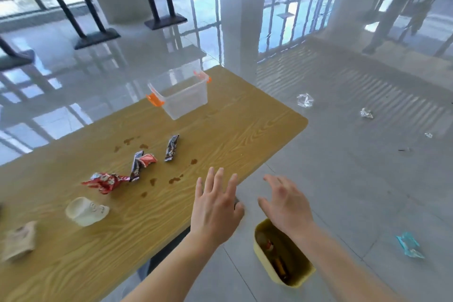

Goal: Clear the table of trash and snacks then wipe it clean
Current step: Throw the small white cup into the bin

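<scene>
A wooden table [232, 127] carries several wrappers: a red crumpled one [105, 181], a dark and red pair [142, 162], and a dark one [172, 147]. Brown spill stains [174, 180] dot the wood. A white paper cup [85, 211] lies on its side, with a crushed beige cup [18, 240] at the left edge. A clear plastic box with orange latches [182, 97] stands near the far end. My left hand [215, 208] hovers open over the table's near edge. My right hand [286, 206] is open above a yellow bin [259, 251] on the floor.
Crumpled clear and white wrappers [304, 100] lie on the grey floor to the right, and a blue wrapper [409, 245] sits near the bin. Other tables with black legs [93, 37] stand behind on glossy tiles. White pillars [235, 7] rise at the back.
</scene>
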